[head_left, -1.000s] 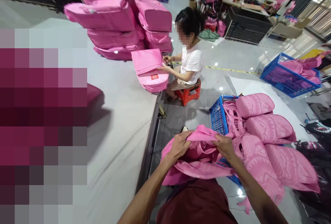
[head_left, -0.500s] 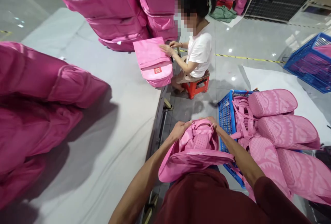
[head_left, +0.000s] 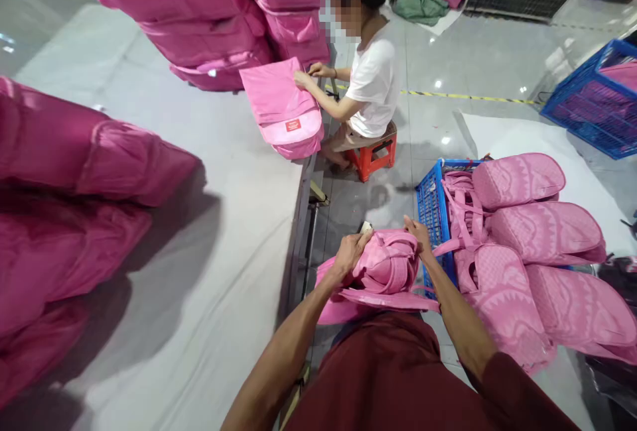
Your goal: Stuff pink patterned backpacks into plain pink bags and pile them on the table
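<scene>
Two hands, left and right, gripping one crumpled pink backpack; four more backpacks stacked alongside.

Table edge left, blue crate right; floor gap ahead.

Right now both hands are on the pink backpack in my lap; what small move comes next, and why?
Probably lift the backpack left onto the bare grey table. The left hand and right hand grip its top, it sags over the lap, and the blue crate alongside is heaped full.
</scene>
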A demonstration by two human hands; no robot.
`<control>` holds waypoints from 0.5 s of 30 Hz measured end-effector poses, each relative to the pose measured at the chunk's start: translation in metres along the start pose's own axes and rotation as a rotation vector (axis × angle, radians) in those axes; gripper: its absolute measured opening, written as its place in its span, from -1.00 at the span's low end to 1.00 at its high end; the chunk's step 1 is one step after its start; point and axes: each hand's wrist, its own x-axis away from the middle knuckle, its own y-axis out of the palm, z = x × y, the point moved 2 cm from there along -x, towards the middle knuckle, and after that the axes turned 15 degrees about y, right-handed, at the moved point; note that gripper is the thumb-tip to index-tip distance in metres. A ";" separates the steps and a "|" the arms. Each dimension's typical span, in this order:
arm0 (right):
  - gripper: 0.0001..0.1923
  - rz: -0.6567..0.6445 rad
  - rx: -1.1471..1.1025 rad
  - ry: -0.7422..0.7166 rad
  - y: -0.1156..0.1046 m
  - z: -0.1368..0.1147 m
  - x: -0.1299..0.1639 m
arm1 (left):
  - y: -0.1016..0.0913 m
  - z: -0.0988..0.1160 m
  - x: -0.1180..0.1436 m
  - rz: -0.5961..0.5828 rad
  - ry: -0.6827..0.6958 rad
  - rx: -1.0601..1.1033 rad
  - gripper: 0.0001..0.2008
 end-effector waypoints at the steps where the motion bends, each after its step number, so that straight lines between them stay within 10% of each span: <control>1: -0.17 0.042 -0.038 0.001 -0.006 0.010 0.008 | 0.001 0.000 0.000 0.002 0.007 0.003 -0.24; 8: -0.04 0.185 -0.132 0.103 -0.015 0.055 0.067 | 0.000 0.009 0.006 0.076 0.056 0.029 -0.28; 15: -0.28 0.181 -0.125 0.019 -0.021 -0.013 0.112 | -0.077 -0.035 0.023 0.100 0.093 0.298 -0.43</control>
